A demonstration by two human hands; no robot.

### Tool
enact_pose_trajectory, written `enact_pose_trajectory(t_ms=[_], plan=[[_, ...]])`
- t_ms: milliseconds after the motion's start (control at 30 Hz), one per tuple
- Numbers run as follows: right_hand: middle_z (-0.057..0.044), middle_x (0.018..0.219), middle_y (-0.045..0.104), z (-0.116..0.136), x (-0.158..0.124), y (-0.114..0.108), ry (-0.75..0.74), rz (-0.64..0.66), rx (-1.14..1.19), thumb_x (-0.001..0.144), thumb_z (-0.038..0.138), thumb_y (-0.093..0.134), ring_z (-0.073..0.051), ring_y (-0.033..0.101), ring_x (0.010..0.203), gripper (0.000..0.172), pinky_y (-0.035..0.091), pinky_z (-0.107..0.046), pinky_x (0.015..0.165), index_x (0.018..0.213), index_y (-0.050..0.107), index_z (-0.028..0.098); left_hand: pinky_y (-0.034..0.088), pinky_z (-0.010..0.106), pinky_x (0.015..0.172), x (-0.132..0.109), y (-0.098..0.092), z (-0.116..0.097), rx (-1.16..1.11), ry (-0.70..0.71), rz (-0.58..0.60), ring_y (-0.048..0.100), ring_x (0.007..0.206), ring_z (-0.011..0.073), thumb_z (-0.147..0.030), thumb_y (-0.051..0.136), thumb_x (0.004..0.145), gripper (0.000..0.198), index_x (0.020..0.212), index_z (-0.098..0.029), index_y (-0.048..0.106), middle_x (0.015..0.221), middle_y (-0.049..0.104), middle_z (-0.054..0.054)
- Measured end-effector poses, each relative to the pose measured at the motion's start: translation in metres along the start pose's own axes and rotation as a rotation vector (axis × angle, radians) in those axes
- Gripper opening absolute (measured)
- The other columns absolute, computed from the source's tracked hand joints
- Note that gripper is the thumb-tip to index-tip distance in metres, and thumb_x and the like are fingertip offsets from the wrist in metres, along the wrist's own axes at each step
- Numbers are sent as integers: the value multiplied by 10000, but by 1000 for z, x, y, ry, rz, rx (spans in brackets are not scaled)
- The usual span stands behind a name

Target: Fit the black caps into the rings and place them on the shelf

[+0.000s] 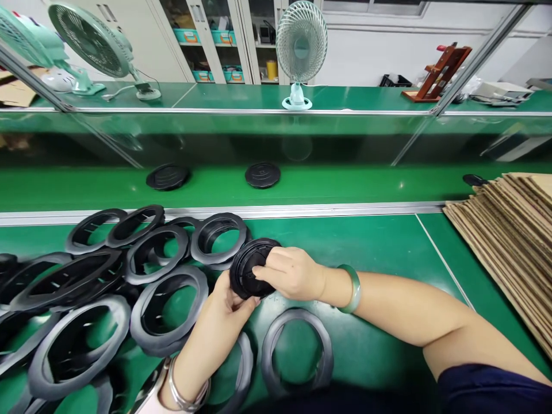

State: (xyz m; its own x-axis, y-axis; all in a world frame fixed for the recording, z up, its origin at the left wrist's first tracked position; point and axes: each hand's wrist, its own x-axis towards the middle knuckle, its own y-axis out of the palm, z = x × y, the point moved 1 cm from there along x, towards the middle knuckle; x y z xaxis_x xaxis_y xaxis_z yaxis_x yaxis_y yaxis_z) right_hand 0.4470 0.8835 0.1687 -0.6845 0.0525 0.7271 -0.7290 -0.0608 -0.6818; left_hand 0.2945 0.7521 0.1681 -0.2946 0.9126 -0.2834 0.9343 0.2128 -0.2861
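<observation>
My left hand (222, 316) holds a black round plastic part (242, 269) from its lower left, thumb along the lower edge. The part is tilted, with its ridged face turned toward me. My right hand (295, 273) is closed at the part's right side, a fingertip against the face; the fingers partly hide it. Just below lies a grey-black plastic ring (326, 345) flat on the green table. Another ring (246, 368) is partly covered by my left forearm. Left of my hands, several more rings (200, 287) lie in an overlapping pile.
Two black round discs (263, 175) (168, 177) rest on the green shelf behind a metal rail (345, 210). At the right stands a stack of cardboard sheets (509, 241). Several pale green fans (302, 43) and a brown wooden stand (444, 72) are at the back.
</observation>
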Motion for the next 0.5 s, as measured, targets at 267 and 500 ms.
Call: enact_pose_trajectory(t_ms=[267, 500], plan=[[-25, 717, 494, 1, -3, -1, -57, 17, -52, 986, 123, 469, -176, 466, 685, 169, 366, -307, 571, 978, 638, 132, 565, 374, 751, 1, -2, -4, -73, -66, 72, 692, 784, 233, -362, 732, 776, 573, 1259, -197, 472, 817, 688, 4], [-45, 753, 522, 0, -5, 1, 80, 126, 14, 1026, 239, 446, -186, 480, 715, 247, 431, -311, 640, 938, 662, 159, 566, 371, 789, 2, 1, -4, -112, -61, 80, 691, 828, 222, -344, 749, 777, 513, 1197, -222, 481, 985, 713, 32]])
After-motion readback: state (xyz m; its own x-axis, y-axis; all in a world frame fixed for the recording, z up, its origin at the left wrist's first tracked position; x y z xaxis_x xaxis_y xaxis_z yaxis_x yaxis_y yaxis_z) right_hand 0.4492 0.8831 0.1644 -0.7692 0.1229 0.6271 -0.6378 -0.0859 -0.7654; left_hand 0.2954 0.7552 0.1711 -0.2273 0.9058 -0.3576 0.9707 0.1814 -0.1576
